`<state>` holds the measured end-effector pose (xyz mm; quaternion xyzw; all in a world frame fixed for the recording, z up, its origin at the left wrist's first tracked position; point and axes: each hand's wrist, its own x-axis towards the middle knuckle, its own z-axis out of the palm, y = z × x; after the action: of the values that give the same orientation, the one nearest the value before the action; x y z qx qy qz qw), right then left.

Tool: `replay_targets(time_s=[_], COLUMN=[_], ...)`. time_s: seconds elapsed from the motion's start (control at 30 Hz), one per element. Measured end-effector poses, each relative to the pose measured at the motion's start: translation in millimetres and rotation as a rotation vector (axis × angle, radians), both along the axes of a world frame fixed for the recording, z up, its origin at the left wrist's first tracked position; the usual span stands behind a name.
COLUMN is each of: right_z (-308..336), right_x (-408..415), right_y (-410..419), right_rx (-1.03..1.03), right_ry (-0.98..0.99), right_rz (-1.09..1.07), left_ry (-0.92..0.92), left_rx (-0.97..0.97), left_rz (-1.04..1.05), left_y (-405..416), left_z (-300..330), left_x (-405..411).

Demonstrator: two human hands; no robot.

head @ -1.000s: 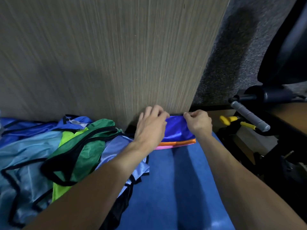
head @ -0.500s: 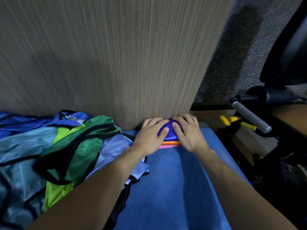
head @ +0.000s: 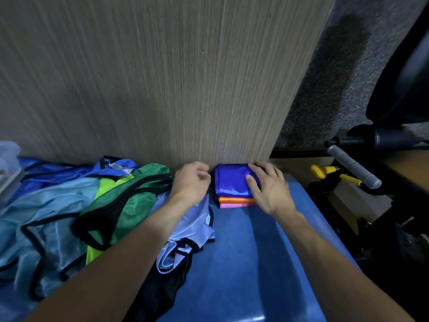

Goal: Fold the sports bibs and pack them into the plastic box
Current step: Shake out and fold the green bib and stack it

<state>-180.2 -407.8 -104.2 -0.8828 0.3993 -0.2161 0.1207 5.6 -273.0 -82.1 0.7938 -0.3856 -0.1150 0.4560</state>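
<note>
Folded blue bib (head: 232, 182) is lying on top of an orange bib (head: 236, 200) and a pink bib (head: 232, 206), stacked against the wooden panel (head: 162, 77) on the blue counter (head: 255, 263). Right hand (head: 269, 189) is pressing flat on it, fingers straight. Left hand (head: 191, 182) is hovering just beside it, loosely curled, holding nothing. Unfolded bibs (head: 69, 217) are lying heaped at left; a clear plastic box (head: 8, 163) is showing at the left edge.

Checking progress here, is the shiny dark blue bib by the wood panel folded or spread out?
Folded: the shiny dark blue bib is a compact rectangle atop folded orange and pink bibs.
</note>
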Motion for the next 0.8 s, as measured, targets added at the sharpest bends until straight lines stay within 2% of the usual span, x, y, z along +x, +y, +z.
replay_targets(time_s=[0.2, 0.33, 0.47, 0.8], right_z=[-2.3, 1.7, 9.9, 25.0], right_x=[1.4, 0.4, -1.4, -2.9], right_y=[3.3, 5.5, 12.8, 54.5], right_rx=[0.087, 0.101, 0.039, 0.004], right_ry=[0.001, 0.077, 0.088, 0.065], right_rz=[0.027, 0.017, -0.015, -0.041], left_ry=[0.173, -0.03, -0.053, -0.287], left_rx=[-0.015, 0.091, 0.19, -0.027], left_rz=[-0.031, -0.014, -0.024, -0.117], left_y=[-5.1, -13.8, -4.3, 92.1], left_z=[-2.8, 0.9, 14.3, 56.5], left_x=[-7.5, -16.2, -13.4, -14.1])
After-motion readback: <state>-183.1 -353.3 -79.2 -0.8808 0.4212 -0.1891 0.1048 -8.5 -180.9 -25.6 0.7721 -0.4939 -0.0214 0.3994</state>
